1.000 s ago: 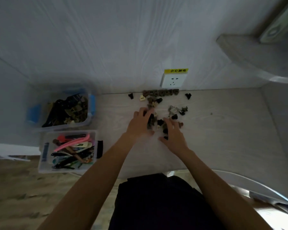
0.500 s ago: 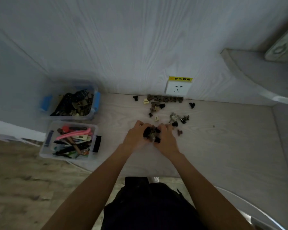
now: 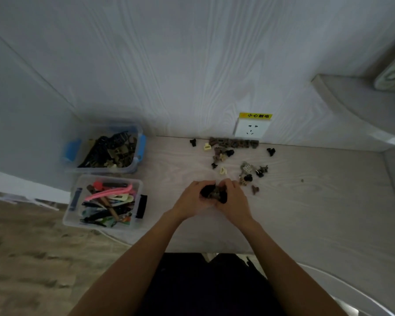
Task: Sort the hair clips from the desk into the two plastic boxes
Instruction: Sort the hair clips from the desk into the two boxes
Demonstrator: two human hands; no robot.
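My left hand (image 3: 192, 199) and my right hand (image 3: 234, 200) are cupped together over the desk, curled round a bunch of small black and brown claw clips (image 3: 214, 194). More small claw clips (image 3: 224, 153) lie scattered behind them, with a brown row (image 3: 234, 143) along the wall. At the left stand two clear plastic boxes. The far box (image 3: 137, 165) with blue latches holds dark and brown claw clips. The near box (image 3: 77, 221) with black latches holds long flat clips, one of them pink (image 3: 110, 192).
A white wall socket (image 3: 251, 131) with a yellow label sits on the wall behind the clips. The desk (image 3: 306, 213) ends at a front edge near my body. A wooden floor (image 3: 32, 258) lies lower left, a curved shelf (image 3: 351, 99) upper right.
My two hands have drawn back from the scattered clips toward me and closed together, gathering a bunch of small clips between them.
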